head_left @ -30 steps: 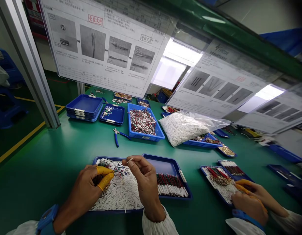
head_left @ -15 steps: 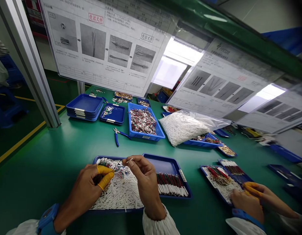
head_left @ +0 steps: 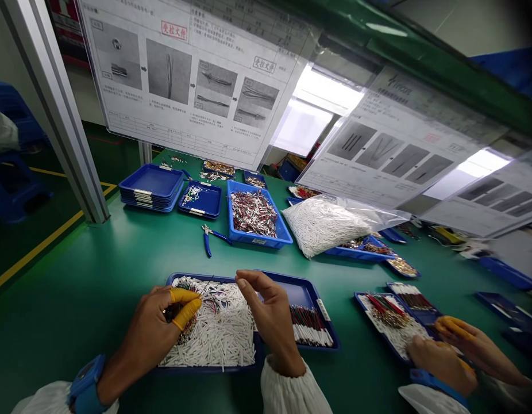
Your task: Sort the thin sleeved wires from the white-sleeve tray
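My left hand (head_left: 156,330) wears yellow finger cots on thumb and forefinger and pinches a small bundle of thin wires (head_left: 196,296) over a blue tray (head_left: 205,369) heaped with short white tubes (head_left: 218,342). My right hand (head_left: 270,316) hovers over the seam between that tray and a second blue tray (head_left: 307,290). Its fingers are curled with the tips pressed together; what they hold, if anything, is hidden. Red and green wires with white ends (head_left: 311,328) lie in a row in the second tray.
A co-worker's hands (head_left: 458,351) work at trays (head_left: 393,322) to the right. Further back are a blue bin of red wires (head_left: 254,213), a bag of white tubes (head_left: 324,225), blue cutters (head_left: 209,237), stacked trays (head_left: 151,184), hanging instruction sheets (head_left: 197,80) and a metal post (head_left: 54,109).
My right hand has drawn away from my left hand, rightward to the tray seam. The white tube at its fingertips no longer shows. My left hand has stayed put.
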### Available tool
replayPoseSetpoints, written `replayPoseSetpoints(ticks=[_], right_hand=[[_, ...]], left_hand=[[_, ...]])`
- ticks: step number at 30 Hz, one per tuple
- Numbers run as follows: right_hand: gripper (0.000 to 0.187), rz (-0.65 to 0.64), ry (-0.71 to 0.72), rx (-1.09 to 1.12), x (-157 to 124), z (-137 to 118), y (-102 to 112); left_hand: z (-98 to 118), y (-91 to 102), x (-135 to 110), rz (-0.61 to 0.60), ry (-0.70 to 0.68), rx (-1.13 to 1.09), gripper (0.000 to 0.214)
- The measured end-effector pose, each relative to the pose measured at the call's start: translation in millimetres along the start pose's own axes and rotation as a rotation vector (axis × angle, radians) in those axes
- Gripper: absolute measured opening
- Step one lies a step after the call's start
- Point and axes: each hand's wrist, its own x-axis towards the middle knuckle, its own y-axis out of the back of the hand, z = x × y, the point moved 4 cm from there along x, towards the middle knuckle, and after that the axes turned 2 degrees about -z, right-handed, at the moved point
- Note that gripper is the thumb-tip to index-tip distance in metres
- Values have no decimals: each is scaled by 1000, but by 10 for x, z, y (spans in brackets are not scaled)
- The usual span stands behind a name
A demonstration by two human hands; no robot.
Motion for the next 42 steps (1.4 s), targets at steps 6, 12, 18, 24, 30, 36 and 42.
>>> replayPoseSetpoints(ticks=[6, 12, 18, 24, 30, 36, 42], right_hand=[[19, -166, 97, -688, 3, 153, -117], [15, -186, 144, -910, -3, 234, -276], [16, -175, 197, -715, -22, 215, -233], [23, -226, 177, -841, -40, 217, -295], [17, -180, 181, -780, -43, 248, -310], [12, -119, 148, -493, -35, 181, -216], [14, -121, 18, -173, -22, 132, -199]], left_hand=[[49, 26, 25, 36, -37, -24, 21], [32, 31, 10, 42, -52, 4, 19], [33, 16, 7, 24, -14, -1, 23], [22, 4, 1, 9, -3, 3, 22], [3, -12, -1, -11, 0, 10, 21], [3, -12, -16, -14, 23, -5, 25], [29, -8, 1, -14, 8, 2, 24]])
